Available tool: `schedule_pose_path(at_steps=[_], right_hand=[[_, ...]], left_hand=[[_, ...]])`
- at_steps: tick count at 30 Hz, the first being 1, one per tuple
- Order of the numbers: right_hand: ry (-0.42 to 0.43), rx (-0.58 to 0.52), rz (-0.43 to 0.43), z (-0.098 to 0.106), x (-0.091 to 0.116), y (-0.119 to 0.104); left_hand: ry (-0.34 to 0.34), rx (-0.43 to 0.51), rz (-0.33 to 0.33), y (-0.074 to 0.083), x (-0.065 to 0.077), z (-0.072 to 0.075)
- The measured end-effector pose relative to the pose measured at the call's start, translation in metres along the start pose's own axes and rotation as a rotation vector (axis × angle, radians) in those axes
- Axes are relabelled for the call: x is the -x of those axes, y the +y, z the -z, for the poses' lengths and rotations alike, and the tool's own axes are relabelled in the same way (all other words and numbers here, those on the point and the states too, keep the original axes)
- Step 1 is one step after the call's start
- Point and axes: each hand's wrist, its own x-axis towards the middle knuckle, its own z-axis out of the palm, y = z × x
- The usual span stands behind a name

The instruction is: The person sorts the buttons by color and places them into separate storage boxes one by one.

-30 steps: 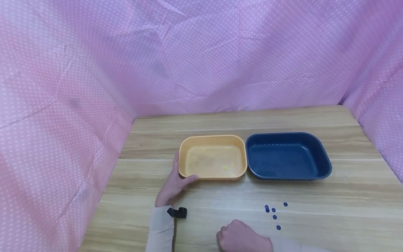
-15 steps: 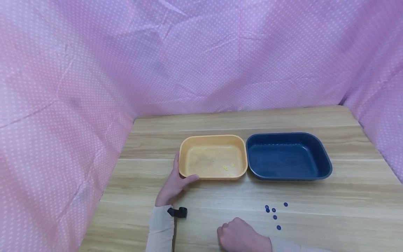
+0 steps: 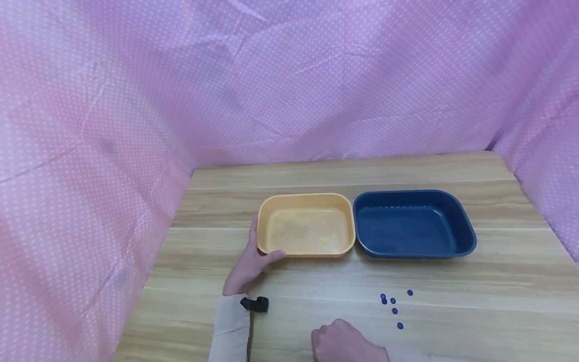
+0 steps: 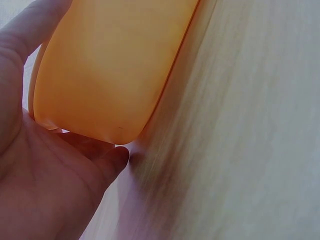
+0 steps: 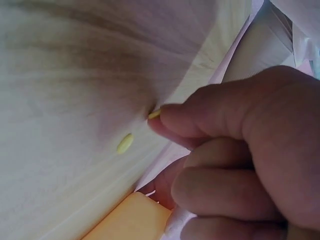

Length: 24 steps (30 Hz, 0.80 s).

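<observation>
My left hand (image 3: 248,265) holds the near left corner of a yellow-orange plastic bin (image 3: 298,198), thumb along its front rim and fingers down its left side. Up close in the left wrist view, the palm (image 4: 50,185) cups the bin's corner. At the table's front my right hand (image 3: 346,343) pinches a small yellow button (image 5: 154,114) between thumb and forefinger, close over the wood, with the other fingers curled in. A second yellow button (image 5: 125,143) lies on the table beside those fingertips. Both are hidden behind the hand in the head view. Several yellow buttons (image 3: 323,241) lie inside the bin.
A dark blue bin (image 3: 413,254) stands against the right side of the yellow-orange one. Several dark blue buttons (image 3: 395,311) lie scattered on the wooden table (image 3: 181,281) to the right of my right hand. Pink dotted cloth (image 3: 289,90) hangs behind and at both sides.
My right hand has shifted slightly toward the front edge over the last half second. The left hand, both bins and the blue buttons stay where they were.
</observation>
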Motion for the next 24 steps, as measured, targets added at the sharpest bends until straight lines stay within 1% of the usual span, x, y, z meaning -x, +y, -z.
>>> schedule_pose_path(at_steps=[8, 13, 16, 17, 20, 22, 24], right_hand=[[-0.007, -0.074, -0.086, 0.002, 0.002, 0.000], [-0.028, -0.115, -0.114, 0.006, 0.001, 0.005], [-0.036, -0.085, -0.120, 0.012, 0.000, 0.010], [-0.048, -0.084, -0.130, 0.016, -0.001, 0.012], [-0.050, -0.059, -0.161, 0.027, -0.004, 0.019], [-0.045, -0.087, -0.194, 0.035, -0.006, 0.024], [-0.011, -0.150, -0.215, 0.041, -0.008, 0.031]], left_hand=[[0.001, -0.005, -0.009, 0.000, 0.000, -0.001], [-0.009, 0.032, -0.019, -0.001, -0.001, 0.000], [-0.010, 0.029, -0.002, 0.000, -0.001, 0.000], [-0.009, 0.023, 0.009, 0.002, -0.001, 0.000], [-0.008, 0.008, 0.034, 0.016, 0.003, -0.001], [-0.011, 0.010, 0.042, 0.025, 0.006, -0.002], [-0.014, 0.018, 0.038, 0.031, 0.008, -0.003]])
